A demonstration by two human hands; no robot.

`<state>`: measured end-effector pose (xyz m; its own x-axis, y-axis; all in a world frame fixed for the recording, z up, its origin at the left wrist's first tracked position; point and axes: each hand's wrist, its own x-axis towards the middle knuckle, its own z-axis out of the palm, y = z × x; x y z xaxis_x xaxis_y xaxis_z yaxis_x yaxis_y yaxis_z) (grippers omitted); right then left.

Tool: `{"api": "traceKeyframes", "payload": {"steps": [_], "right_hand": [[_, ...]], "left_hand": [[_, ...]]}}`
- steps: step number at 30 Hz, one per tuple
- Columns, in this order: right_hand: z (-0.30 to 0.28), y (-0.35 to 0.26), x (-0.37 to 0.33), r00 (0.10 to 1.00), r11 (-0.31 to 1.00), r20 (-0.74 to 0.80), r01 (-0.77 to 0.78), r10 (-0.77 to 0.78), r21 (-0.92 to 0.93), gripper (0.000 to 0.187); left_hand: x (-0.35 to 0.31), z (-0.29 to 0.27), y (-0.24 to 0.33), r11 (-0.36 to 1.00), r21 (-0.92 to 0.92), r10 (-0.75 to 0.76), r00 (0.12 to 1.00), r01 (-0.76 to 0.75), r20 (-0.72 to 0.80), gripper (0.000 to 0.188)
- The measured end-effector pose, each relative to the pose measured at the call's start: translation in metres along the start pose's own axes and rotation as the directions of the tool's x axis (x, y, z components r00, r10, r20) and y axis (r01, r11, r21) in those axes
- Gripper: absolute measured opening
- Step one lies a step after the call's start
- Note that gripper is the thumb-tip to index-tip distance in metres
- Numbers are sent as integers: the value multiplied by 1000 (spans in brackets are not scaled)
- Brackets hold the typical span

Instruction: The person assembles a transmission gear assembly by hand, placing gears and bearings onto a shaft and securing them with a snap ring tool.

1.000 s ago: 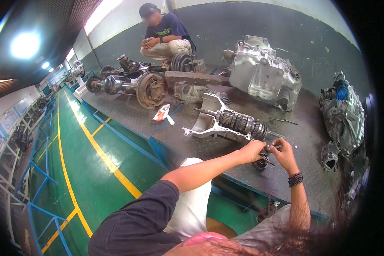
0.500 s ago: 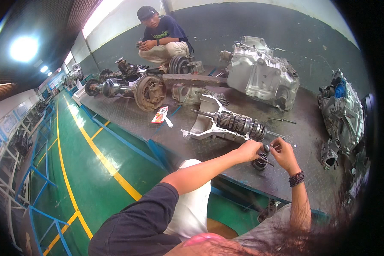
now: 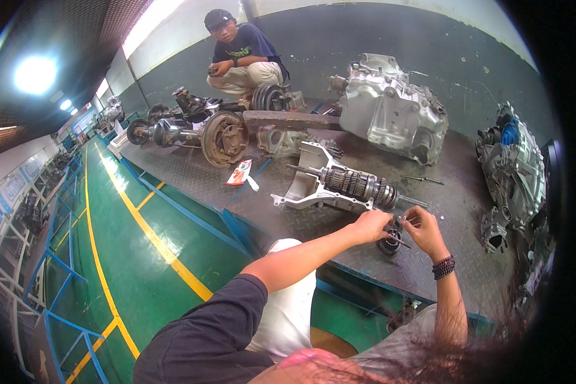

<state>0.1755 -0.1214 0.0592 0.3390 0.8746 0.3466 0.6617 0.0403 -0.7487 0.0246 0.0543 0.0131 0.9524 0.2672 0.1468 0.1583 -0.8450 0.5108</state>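
At the near edge of the metal bench, my left hand (image 3: pixel 373 225) is closed on a thin metal rod (image 3: pixel 399 240) that sticks out to the right of its fingers. My right hand (image 3: pixel 422 229), with a dark beaded bracelet at the wrist, pinches close beside it. What lies between its fingertips is too small to make out. Below both hands stands a dark round gear part (image 3: pixel 388 247), partly covered by the rod. Just beyond my hands, an open gearbox housing half (image 3: pixel 301 185) holds a shaft with a stack of gears (image 3: pixel 358 184).
Behind the housing stands a large silver transmission case (image 3: pixel 393 112); another gearbox (image 3: pixel 513 169) is at the right. A loose thin rod (image 3: pixel 422 180) and a red-white packet (image 3: pixel 240 172) lie on the bench (image 3: pixel 467 192). A brake drum assembly (image 3: pixel 224 139) sits farther left. A person (image 3: pixel 246 54) squats behind.
My hands stay almost in the same place, with only slight finger movement. The person at the back has shifted their hands and head a little.
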Motion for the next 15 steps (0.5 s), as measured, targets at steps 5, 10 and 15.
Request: {"api": "traceKeyframes", "payload": {"steps": [5,10,15], "right_hand": [[1,3,1,1000,1000,2,-18,18,0,16],[3,7,2,999,999,12,-36,37,-2,16],[4,7,3,1000,1000,-18,-21,21,11,17]], "left_hand": [[1,1,2,995,10,95,987,-95,-126,36],[6,-1,14,988,-117,84,985,-102,-152,43],[5,-7,29,944,-322,27,986,-80,-164,49]]}}
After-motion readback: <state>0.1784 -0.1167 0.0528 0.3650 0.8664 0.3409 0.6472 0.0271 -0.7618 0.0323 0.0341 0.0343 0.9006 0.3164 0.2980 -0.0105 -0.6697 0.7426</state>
